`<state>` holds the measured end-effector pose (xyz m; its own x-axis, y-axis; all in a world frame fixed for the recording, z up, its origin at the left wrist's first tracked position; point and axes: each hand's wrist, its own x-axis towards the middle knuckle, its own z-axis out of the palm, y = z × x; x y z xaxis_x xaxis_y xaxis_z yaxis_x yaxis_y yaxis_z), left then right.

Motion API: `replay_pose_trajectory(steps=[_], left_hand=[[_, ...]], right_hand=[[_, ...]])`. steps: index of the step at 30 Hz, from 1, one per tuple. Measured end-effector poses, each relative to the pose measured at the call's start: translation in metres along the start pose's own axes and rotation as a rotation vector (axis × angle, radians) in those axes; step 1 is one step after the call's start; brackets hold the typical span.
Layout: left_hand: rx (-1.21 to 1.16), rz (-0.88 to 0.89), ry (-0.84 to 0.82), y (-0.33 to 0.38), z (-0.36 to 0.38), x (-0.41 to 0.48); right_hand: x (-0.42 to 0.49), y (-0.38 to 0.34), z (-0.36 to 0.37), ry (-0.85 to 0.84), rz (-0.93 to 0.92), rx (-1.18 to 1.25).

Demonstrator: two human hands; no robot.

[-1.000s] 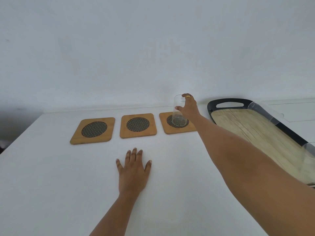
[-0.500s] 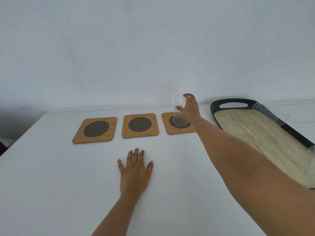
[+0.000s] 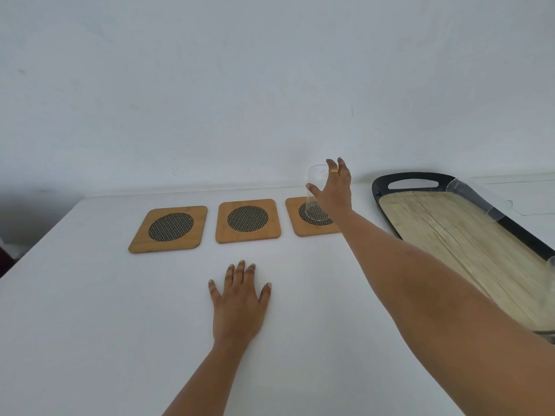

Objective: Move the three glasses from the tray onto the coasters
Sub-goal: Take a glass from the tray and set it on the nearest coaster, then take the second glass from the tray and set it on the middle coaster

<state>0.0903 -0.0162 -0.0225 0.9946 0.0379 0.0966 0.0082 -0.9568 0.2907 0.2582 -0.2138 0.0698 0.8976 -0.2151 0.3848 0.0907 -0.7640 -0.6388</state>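
Three square wooden coasters with dark mesh centres lie in a row: left coaster (image 3: 169,228), middle coaster (image 3: 247,220), right coaster (image 3: 295,228). A clear glass (image 3: 315,183) stands upright on the right coaster. My right hand (image 3: 335,190) is beside it with fingers straightened above the rim and the thumb near its side, no longer gripping. A black-rimmed wooden tray (image 3: 379,190) lies to the right. A second glass (image 3: 474,199) stands at the tray's far edge, and a third glass (image 3: 551,274) is cut off at the frame's right edge. My left hand (image 3: 238,298) rests flat on the table.
The white table (image 3: 90,325) meets a white wall behind the coasters. Its left edge drops off to a dark area. My right forearm stretches across the space between the tray and the coasters.
My right hand's fingers have uncurled from the rim of the glass, which now stands on the right coaster. The left hand has stayed flat in place.
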Motion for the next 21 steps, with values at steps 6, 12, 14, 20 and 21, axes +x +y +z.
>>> replay_pose_trajectory(steps=[6,12,14,20,21], left_hand=[[-0.008,0.005,-0.006,0.001,0.0,0.0],[-0.013,0.008,-0.007,0.001,-0.002,-0.001],[-0.017,0.009,-0.007,0.002,-0.003,-0.002],[-0.007,0.014,-0.011,0.003,-0.005,-0.007],[-0.002,0.017,-0.015,0.004,-0.005,-0.009]], right_hand=[[-0.046,-0.007,0.006,0.214,-0.015,0.082],[-0.117,0.012,0.022,0.014,-0.015,-0.019],[-0.132,0.021,0.024,-0.116,-0.001,-0.128],[-0.158,0.036,0.012,-0.378,0.053,-0.302],[-0.162,0.038,0.008,-0.394,0.057,-0.313]])
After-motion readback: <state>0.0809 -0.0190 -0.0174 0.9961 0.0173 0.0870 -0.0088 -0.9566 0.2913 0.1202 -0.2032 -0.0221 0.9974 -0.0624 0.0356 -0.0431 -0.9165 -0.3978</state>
